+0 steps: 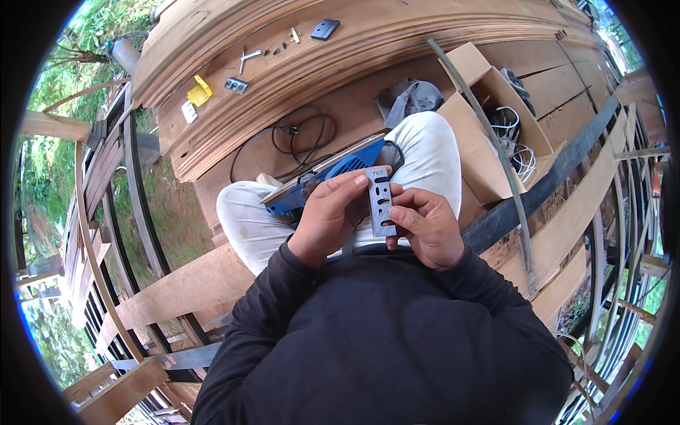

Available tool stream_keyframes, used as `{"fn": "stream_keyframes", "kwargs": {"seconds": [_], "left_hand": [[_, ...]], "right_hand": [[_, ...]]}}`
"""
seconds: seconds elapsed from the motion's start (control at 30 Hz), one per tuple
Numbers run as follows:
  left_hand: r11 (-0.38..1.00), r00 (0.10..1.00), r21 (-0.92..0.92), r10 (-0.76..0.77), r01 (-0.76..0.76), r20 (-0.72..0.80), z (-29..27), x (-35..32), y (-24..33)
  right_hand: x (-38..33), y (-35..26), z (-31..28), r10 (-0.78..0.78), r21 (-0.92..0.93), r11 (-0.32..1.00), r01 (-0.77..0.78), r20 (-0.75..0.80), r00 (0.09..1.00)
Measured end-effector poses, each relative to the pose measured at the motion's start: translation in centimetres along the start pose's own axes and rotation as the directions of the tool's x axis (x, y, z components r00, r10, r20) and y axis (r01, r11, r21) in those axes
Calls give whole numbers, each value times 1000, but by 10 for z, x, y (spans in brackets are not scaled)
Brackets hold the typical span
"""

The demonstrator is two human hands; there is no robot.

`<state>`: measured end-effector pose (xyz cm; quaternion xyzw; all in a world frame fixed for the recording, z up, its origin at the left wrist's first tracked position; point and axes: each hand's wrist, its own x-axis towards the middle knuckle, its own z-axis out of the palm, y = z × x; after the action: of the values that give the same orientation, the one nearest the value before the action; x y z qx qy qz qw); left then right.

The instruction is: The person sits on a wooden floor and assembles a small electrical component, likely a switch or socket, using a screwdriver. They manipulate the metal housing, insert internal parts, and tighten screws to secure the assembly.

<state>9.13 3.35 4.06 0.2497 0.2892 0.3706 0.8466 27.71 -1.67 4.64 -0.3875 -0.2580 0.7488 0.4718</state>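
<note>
A flat grey planer blade (381, 202) with several dark slots and holes is held upright over my lap. My left hand (327, 218) pinches its upper left edge between thumb and fingers. From the other side, my right hand (429, 225) grips the lower right edge with its thumb on the face. Behind the blade, a blue electric planer (338, 168) lies across my legs, partly hidden by my left hand. Its underside plate faces away from me. A black power cord (312, 146) lies in loops beyond it.
On the stacked planks (212, 131) lie a T-handled wrench (245, 59), small bolts, a dark block (325, 29), a slotted metal piece (236, 86) and a yellow case (200, 91). An open cardboard box (470, 145) with cables stands right, near a grey cloth (411, 100).
</note>
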Motion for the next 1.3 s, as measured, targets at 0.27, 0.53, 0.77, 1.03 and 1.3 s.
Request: {"fn": "stream_keyframes", "kwargs": {"seconds": [0.27, 0.53, 0.77, 1.03, 1.3], "left_hand": [[997, 990, -39, 69, -65, 121, -3, -1, -4], [982, 979, 47, 178, -183, 96, 0, 0, -14], [972, 968, 80, 207, -220, 144, 6, 12, -17], [790, 981, 586, 96, -178, 169, -15, 54, 27], [231, 917, 898, -239, 374, -321, -222, 118, 44]], "right_hand": [[1, 2, -3, 52, 64, 996, -56, 62, 997], [8, 26, -13, 162, 413, 862, -293, 324, 932], [13, 31, -21, 89, 454, 847, -277, 391, 916], [13, 13, -62, -15, 482, 865, -139, 302, 953], [15, 0, -217, -418, -697, 716, -25, -457, 785]]}}
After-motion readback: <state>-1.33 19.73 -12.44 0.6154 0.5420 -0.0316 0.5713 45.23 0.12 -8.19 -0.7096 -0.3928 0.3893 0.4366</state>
